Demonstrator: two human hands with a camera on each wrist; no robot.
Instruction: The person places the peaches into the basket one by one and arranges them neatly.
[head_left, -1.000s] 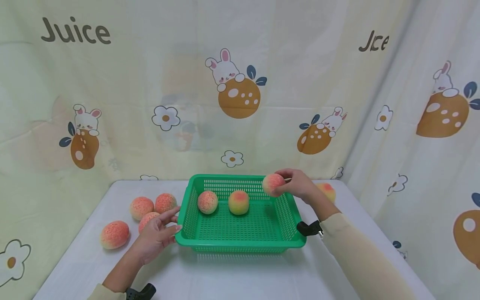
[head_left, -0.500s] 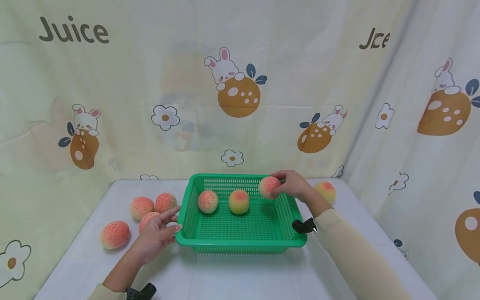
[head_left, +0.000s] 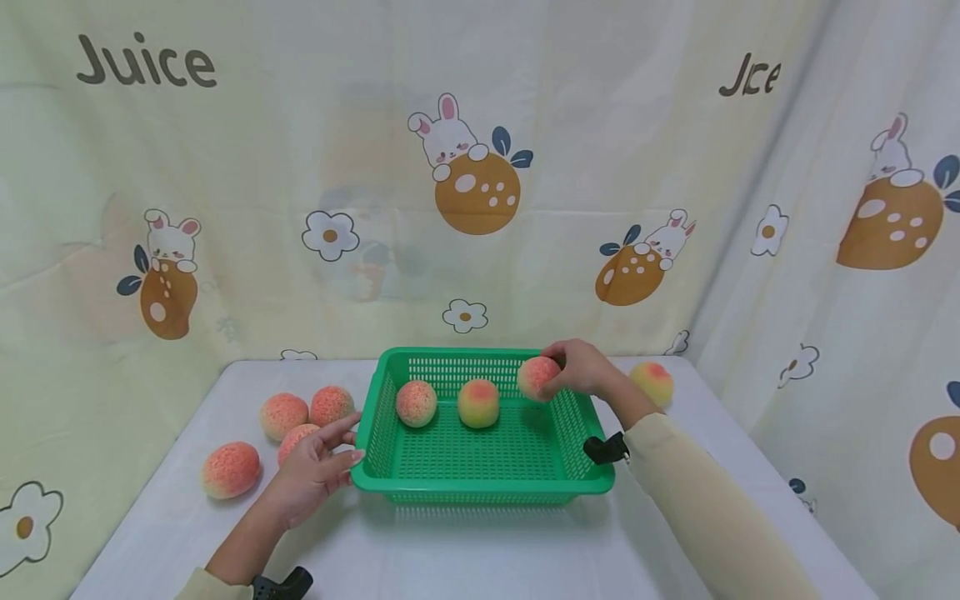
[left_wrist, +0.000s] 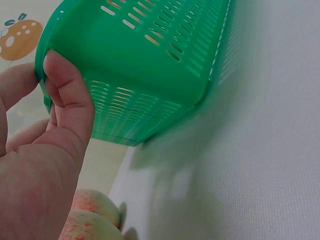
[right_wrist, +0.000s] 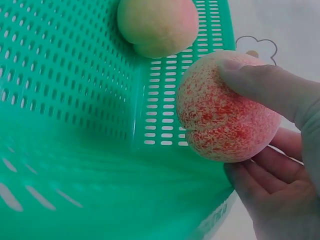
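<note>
Speckled peach (head_left: 537, 379) is in the right hand (head_left: 588, 367) — thumb on one side, fingers on the other, pinching it. From here it's left of the palm, roundish, no clear long axis, at the far right corner of the green basket (head_left: 480, 486), apparently above the floor. Yellow-red peach (head_left: 477, 403) lies left of it, apart. Left hand (head_left: 311, 475) pinches the basket's left rim — well away.
</note>
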